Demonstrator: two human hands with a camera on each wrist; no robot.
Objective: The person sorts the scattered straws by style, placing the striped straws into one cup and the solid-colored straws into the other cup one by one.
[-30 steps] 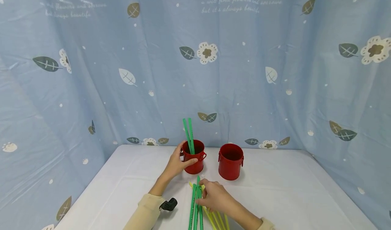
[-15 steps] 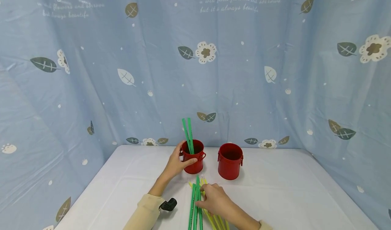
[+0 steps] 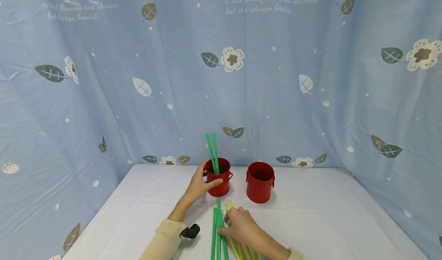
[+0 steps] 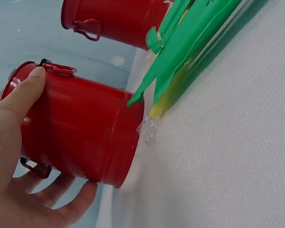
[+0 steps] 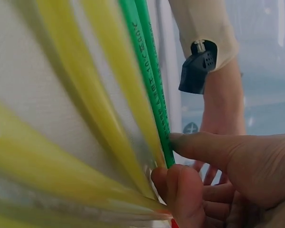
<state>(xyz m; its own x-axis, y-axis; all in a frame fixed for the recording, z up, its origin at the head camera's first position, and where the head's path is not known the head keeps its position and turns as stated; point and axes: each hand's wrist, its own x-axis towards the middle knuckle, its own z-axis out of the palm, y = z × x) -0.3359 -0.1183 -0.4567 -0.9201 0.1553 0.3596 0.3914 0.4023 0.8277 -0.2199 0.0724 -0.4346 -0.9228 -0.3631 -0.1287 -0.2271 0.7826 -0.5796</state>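
Note:
My left hand grips the left red bucket, its thumb near the rim and fingers round the far side. Two green tubes stand tilted in that bucket. In front of it, several loose green tubes lie on the table beside several yellow tubes. My right hand is low over this pile. In the right wrist view its thumb touches a printed green tube, with curled fingers on the other side, apparently pinching it; the fingertips are partly hidden.
A second red bucket with side handles stands upright to the right, nothing showing above its rim. White cloth covers the table. A blue patterned curtain hangs behind. A black device sits at my left wrist.
The loose green tubes have shifted slightly left, away from the yellow ones, as my right hand moved a little left and down. The left hand and both buckets have stayed put.

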